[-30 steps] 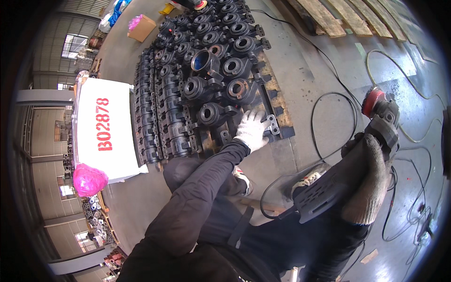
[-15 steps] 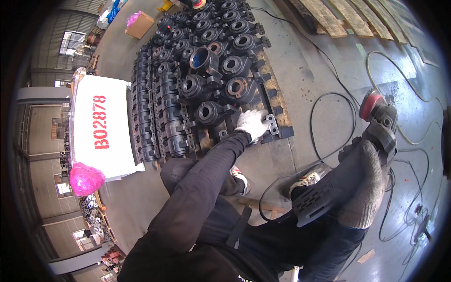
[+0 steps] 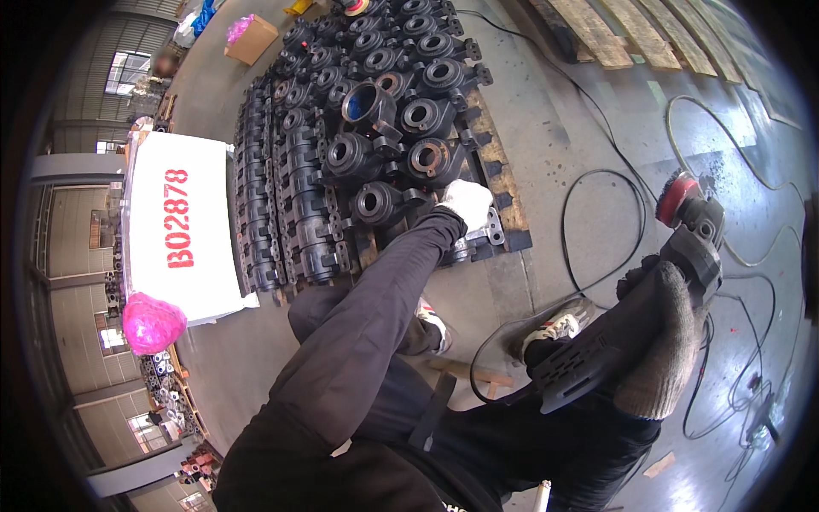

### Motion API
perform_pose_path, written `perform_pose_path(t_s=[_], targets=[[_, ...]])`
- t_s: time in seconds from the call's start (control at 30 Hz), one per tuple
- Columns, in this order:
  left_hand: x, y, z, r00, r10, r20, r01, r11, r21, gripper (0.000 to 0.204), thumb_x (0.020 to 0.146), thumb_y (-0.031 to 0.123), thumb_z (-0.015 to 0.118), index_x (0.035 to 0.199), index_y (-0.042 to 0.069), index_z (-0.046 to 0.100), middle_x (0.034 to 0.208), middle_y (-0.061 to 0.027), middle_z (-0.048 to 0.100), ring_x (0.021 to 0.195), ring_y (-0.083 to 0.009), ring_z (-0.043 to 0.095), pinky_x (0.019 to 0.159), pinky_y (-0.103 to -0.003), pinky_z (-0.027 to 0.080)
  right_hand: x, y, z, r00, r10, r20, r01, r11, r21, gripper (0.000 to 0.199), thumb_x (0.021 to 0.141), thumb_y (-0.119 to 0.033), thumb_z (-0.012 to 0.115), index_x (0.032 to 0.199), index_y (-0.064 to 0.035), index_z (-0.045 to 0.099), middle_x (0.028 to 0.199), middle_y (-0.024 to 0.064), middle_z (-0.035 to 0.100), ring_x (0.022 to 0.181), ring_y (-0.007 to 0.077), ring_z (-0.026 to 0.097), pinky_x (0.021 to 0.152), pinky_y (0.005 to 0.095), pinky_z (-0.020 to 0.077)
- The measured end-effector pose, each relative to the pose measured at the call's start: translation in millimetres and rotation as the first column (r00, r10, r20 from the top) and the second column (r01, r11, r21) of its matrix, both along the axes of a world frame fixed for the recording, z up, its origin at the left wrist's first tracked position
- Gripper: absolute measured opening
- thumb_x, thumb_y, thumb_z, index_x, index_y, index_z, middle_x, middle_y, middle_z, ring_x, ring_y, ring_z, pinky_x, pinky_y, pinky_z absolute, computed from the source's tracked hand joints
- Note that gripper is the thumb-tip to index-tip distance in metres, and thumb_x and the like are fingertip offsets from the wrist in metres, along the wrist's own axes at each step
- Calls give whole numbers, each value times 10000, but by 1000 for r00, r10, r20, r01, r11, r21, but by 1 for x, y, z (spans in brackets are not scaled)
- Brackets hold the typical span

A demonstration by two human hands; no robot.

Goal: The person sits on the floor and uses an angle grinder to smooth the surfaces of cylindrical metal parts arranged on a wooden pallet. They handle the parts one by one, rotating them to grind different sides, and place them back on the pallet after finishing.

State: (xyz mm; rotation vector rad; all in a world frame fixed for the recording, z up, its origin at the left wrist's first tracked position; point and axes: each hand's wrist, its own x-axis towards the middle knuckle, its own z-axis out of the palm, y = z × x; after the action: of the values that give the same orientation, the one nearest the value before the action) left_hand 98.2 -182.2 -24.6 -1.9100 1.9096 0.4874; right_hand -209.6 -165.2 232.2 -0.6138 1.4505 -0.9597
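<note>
My left hand, in a white knit glove, is closed over a metal casting at the near right corner of the loaded pallet. Its bolt-hole flange shows beside the glove, and a shiny round part lies below; the fingertips are hidden. My right hand, in a greyish glove, is wrapped round an angle grinder above my right thigh. The grinder's head points away from me, with a red-and-grey round disc at its end. Black ring-shaped castings stand in rows beyond my left hand.
Rows of black hinged-looking castings line the pallet's left side. Left of them is a white-covered stack with a pink bundle. A black cable loops across the floor. Wooden pallets lie at the far right.
My left hand has shifted slightly right and up over the casting, its fingers now more curled. My right hand and the grinder stay nearly in place.
</note>
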Motion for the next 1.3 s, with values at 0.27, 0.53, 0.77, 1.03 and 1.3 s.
perform_pose_path(t_s=[0.27,0.53,0.77,1.03,1.3], targets=[[14,7,14,943,245,-224,-227,968,103,395,848,408,688,1074,106,805,1063,-192,762,1021,-356,735,919,-453,571,1,2,-5,998,-38,49,38,999,-9,446,908,-297,766,1199,9,624,924,107,692,833,197,676,736,287,547],[-1,-6,10,982,94,-161,-80,992,94,335,802,325,700,959,40,779,912,-219,743,851,-391,713,743,-475,555,-16,-5,-34,987,23,158,1,989,-150,344,915,-180,745,1197,-31,617,985,62,653,879,171,641,736,310,524],[16,10,-11,978,165,-128,-175,982,-68,391,770,401,780,960,60,790,1003,-225,746,1008,-388,717,896,-482,564,3,-14,-19,985,89,146,-76,993,-95,995,823,-166,839,1560,-147,171,1184,96,591,1064,187,595,937,360,531],[23,12,-25,975,178,-135,-194,974,-114,336,748,327,790,921,38,786,985,-221,751,990,-396,720,900,-481,565,-1,-7,-13,993,110,47,-106,991,-82,1081,777,-285,865,1571,-60,166,1256,172,604,1135,255,612,1003,382,509],[12,12,-17,953,236,-191,-259,961,-103,347,723,270,830,962,22,787,959,-234,755,958,-401,730,882,-466,571,-1,-9,-23,992,125,33,-120,986,-117,1100,783,-270,829,1590,-72,108,1318,192,567,1197,269,590,1070,365,464]])
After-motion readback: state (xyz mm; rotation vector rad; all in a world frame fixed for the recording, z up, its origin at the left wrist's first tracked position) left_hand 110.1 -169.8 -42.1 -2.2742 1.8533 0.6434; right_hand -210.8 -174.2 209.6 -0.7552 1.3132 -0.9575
